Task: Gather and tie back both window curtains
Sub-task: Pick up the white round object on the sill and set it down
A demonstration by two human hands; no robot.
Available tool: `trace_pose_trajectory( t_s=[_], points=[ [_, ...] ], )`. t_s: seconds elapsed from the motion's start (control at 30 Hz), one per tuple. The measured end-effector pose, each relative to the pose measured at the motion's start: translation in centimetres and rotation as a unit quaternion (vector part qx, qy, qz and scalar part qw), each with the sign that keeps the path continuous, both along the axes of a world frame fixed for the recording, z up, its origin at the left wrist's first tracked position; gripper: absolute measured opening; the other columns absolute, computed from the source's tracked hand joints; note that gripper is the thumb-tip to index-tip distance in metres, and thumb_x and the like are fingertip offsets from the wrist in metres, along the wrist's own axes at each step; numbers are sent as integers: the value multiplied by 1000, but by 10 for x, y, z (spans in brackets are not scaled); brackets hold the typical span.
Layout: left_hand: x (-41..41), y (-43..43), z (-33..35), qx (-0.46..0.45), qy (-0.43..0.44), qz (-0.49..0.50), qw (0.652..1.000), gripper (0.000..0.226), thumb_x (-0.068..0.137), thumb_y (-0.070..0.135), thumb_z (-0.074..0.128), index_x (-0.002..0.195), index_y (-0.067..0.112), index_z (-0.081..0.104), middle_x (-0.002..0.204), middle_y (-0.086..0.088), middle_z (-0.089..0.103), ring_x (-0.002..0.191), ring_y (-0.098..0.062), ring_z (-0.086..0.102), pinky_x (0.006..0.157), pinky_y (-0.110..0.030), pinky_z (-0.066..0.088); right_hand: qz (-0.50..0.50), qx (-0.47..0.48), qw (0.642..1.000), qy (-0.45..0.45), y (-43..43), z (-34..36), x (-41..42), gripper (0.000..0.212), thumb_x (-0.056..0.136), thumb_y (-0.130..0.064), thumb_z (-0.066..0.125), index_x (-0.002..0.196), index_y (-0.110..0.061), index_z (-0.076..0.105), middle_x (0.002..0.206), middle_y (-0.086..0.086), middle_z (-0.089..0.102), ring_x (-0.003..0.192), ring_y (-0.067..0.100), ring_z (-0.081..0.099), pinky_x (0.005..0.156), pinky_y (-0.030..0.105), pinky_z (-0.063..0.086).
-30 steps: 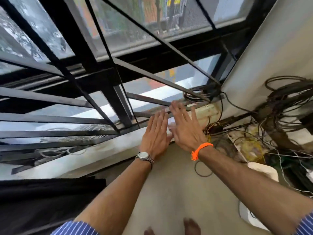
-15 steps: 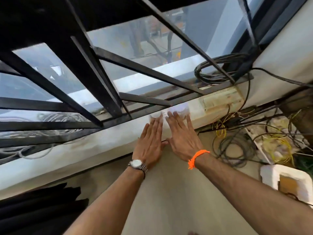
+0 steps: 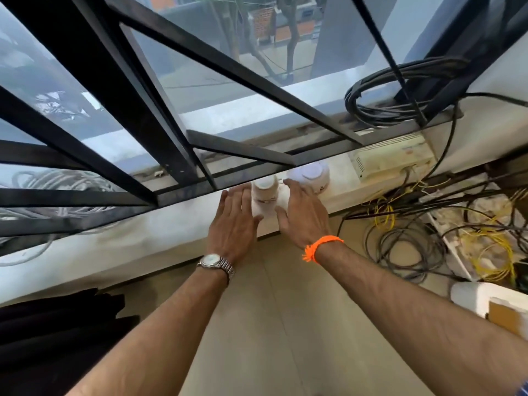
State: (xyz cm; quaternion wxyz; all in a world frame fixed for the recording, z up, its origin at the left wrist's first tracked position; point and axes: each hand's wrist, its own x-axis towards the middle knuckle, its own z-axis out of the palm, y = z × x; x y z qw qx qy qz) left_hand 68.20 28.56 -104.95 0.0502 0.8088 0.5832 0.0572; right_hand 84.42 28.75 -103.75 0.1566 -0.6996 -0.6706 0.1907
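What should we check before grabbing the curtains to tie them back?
1. Both hands free: ok. Left hand and right hand are open, holding nothing.
2. Curtain in reach: not ok. Only dark fabric, maybe a curtain, shows at lower left, away from both hands.
3. Tie-back ready: cannot tell; none visible.
4. Sill clear: not ok. A white jar and a white round tub stand there.
5. Floor safe: not ok. Loose cables lie at right.
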Motion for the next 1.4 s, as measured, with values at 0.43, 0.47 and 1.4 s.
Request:
trace_pose_trajectory(
  t_s=[0.43,0.47,1.4],
  points=[
    [12,33,-22,41,-15,-13,999,25,84,13,68,108,8,65,102,-10,65,94,-30,60,87,-37,48,8,-23,992,125,32,-24,-2,54,78,-17,69,125,-13,43,100,11,70,94,30,66,74,42,55],
    [13,33,-23,30,-29,-11,999,25,85,11,65,110,10,65,104,-8,64,96,-30,59,87,-36,47,9,-24,992,121,31,-25,-2,53,79,-16,69,125,-14,43,100,12,70,94,31,66,74,42,55],
    [26,-66,130,-300,-344,123,881,64,89,43,66,132,21,25,102,-6,63,88,-27,68,78,-41,57,23,-97,975,199,-73,117,38,62,84,-39,71,140,-36,46,122,8,66,107,18,64,92,28,50]
  ],
)
